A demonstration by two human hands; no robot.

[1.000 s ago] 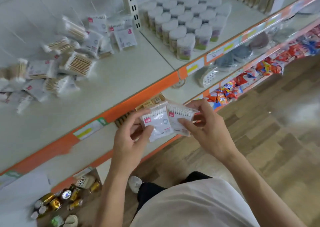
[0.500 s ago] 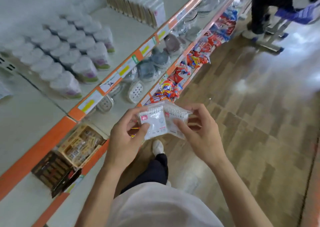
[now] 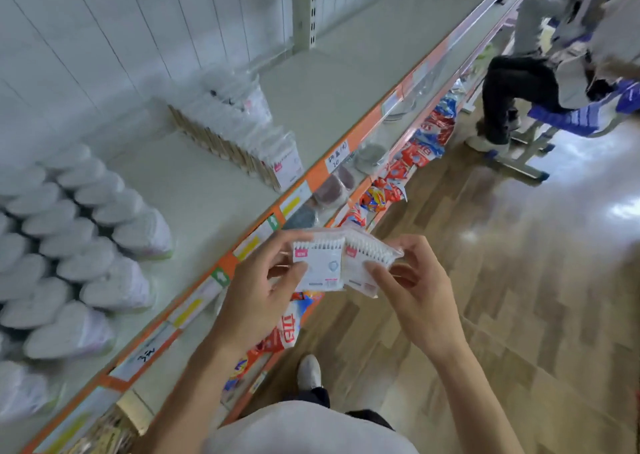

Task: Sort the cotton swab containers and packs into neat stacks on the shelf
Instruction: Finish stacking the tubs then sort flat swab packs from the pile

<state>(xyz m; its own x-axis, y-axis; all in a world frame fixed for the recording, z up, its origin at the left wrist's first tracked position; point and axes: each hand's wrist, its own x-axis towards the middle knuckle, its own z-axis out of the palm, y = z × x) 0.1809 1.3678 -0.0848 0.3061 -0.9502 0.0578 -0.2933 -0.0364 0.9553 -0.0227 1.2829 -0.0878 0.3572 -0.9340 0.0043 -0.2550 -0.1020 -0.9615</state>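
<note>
Both hands hold cotton swab packs out in front of the shelf (image 3: 214, 190) edge, the left hand (image 3: 258, 296) pinching one pack (image 3: 320, 263) and the right hand (image 3: 412, 292) gripping the overlapping second pack (image 3: 369, 256), beside rows of heart-shaped containers (image 3: 86, 245)

Bright, even overhead light fills the scene, casting only soft shadows. White glare patches shine on the glossy wooden plank floor (image 3: 519, 297) at the far right. Motion blur smears the heart-shaped white plastic containers (image 3: 86, 263) at near left and the seated person (image 3: 540, 83) far right. Wide-angle distortion bends the orange-edged white metal shelf (image 3: 311, 180).
</note>
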